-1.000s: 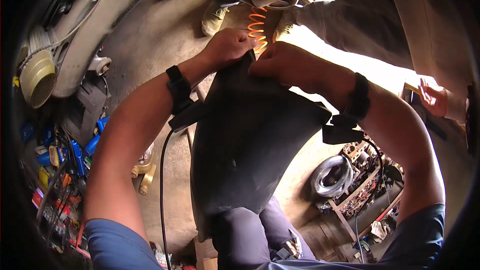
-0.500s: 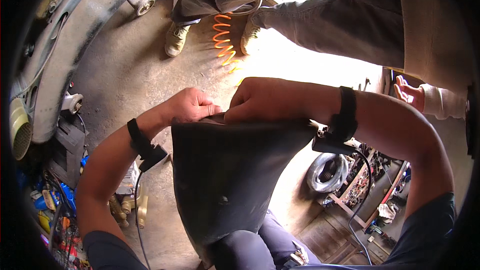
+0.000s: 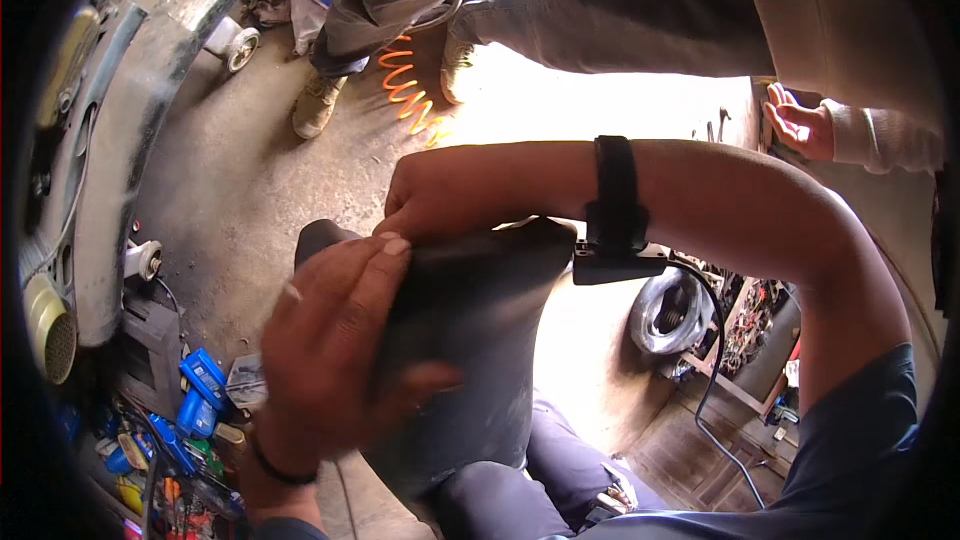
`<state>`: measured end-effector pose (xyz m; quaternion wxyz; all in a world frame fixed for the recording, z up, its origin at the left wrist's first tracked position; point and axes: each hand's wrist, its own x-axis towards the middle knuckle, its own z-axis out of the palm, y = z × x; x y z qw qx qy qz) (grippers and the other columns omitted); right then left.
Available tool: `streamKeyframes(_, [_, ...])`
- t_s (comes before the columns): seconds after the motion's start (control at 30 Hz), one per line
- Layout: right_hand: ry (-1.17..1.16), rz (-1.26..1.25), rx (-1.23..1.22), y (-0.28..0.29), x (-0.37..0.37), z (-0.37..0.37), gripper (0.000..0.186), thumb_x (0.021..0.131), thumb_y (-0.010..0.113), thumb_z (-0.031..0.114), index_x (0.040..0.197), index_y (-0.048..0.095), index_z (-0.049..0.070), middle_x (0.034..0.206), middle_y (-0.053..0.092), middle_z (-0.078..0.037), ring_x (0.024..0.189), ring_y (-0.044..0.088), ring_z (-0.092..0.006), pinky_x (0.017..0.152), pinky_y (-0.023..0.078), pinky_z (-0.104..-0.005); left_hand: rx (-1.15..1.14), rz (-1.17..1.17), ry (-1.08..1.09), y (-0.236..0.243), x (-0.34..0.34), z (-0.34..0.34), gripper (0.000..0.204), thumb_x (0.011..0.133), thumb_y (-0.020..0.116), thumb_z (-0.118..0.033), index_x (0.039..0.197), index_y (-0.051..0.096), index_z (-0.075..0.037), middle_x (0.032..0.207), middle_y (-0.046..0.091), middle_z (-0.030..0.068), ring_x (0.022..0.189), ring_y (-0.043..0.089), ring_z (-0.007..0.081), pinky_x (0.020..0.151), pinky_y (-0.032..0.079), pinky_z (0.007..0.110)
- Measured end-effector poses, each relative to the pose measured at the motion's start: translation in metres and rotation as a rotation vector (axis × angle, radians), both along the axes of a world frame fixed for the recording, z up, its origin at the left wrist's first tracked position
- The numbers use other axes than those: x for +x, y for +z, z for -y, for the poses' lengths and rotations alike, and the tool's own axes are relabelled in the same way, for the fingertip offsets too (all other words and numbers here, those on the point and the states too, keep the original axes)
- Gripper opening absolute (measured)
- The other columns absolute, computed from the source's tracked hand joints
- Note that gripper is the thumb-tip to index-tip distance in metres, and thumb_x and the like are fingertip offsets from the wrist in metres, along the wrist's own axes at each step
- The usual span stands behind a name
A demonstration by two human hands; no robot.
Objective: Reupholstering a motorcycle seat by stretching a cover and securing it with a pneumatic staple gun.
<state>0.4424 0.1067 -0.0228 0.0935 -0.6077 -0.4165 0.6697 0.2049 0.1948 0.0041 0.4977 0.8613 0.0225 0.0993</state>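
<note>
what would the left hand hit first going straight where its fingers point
The left hand would likely meet the right hand first, just beyond its fingertips; depth is unclear, so they may already touch.

Nothing legible: no readable word, number or sign. Blue container (image 3: 204, 377) at 8 o'clock has pale marks, too small and blurred to read. Cluttered pile (image 3: 185, 485) at 7–8 o'clock: coloured packaging, any print unreadable.

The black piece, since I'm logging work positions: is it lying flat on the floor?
No, the black piece curves up from the person's legs, its far edge at the right hand.
</note>
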Motion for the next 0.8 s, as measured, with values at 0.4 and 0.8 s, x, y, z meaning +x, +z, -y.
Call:
streamKeyframes(0.4, [0.062, -0.102, 0.118, -0.026, -0.008, 0.011, 0.051, 0.103, 0.069, 0.047, 0.104, 0.083, -0.002, 0.085, 0.080, -0.018, 0.074, 0.070, -0.0208, 0.076, 0.057, -0.0431, 0.283, -0.075, 0.294, 0.001, 0.021, 0.045, 0.091, 0.067, 0.101, -0.059, 0.127, 0.062, -0.001, 0.111, 0.067, 0.0184, 0.099, 0.067, 0.0429, 0.087, 0.056, 0.054])
streamKeyframes(0.8, [-0.395, 0.797, 0.894, 0.059, -0.010, 0.152, 0.063, 0.096, 0.082, 0.023, 0.155, 0.063, 0.008, 0.161, 0.058, -0.025, 0.148, 0.056, -0.0436, 0.122, 0.048, -0.0508, 0.193, -0.022, 0.303, -0.003, 0.031, 0.037, 0.067, 0.071, 0.101, -0.059, 0.091, 0.065, -0.006, 0.079, 0.063, 0.0114, 0.071, 0.065, 0.0360, 0.065, 0.052, 0.046])
